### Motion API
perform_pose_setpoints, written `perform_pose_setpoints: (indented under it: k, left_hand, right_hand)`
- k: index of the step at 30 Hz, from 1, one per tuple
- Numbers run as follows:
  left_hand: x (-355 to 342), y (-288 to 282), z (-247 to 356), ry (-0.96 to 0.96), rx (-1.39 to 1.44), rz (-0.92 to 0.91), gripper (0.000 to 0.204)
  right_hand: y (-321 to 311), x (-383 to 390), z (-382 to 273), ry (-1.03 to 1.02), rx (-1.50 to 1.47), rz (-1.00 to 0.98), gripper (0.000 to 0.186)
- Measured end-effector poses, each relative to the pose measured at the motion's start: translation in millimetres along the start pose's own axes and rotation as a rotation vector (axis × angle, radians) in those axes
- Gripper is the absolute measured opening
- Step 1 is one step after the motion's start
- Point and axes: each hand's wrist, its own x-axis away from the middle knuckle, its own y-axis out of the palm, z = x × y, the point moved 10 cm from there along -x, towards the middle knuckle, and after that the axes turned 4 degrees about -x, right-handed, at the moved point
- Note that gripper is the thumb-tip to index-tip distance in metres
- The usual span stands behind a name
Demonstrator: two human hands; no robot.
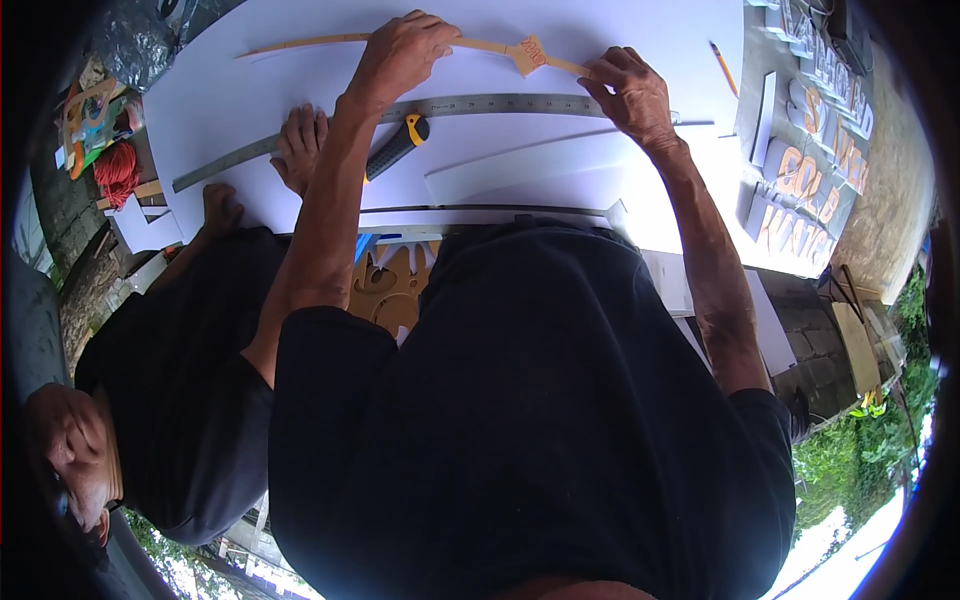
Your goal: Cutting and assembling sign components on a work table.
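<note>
A long, thin tan strip [485, 45] stretches across the far part of the white sheet [640, 30]. It widens into an angular piece with red marks [530, 57] between my hands. My left hand [405, 58] is closed on the strip's middle, its fingers bent over it. At the right end, my right hand [632, 95] pinches the strip between thumb and fingers. Just nearer to me lies a long steel ruler [480, 105], running beneath my left forearm. A yellow and black utility knife [398, 147] rests beside that forearm, partly hidden by it.
At my left a person in a dark shirt [190, 370] has one hand [300, 150] flat near the ruler. A pencil [724, 68] lies at the far right. Red cord [117, 172] is off the left edge; cut-out letters [810, 180] lie beyond the right edge.
</note>
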Motion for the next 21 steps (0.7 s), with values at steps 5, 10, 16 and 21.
perform_pose_setpoints:
  k: [5,10,16,21]
  left_hand:
    - [0,-6,4,0.032,0.039,0.028,0.024]
    - [-2,-8,2,0.010,0.106,-0.007,0.023]
    - [-5,-14,7,0.028,0.173,0.025,0.025]
    - [-7,-17,12,0.020,0.182,0.012,0.025]
  right_hand:
    - [0,-2,0,0.014,0.044,0.019,0.014]
    - [-2,5,8,0.079,0.099,-0.003,0.013]
    - [1,8,12,0.063,0.018,0.014,0.014]
    - [1,10,12,0.085,0.023,0.025,0.022]
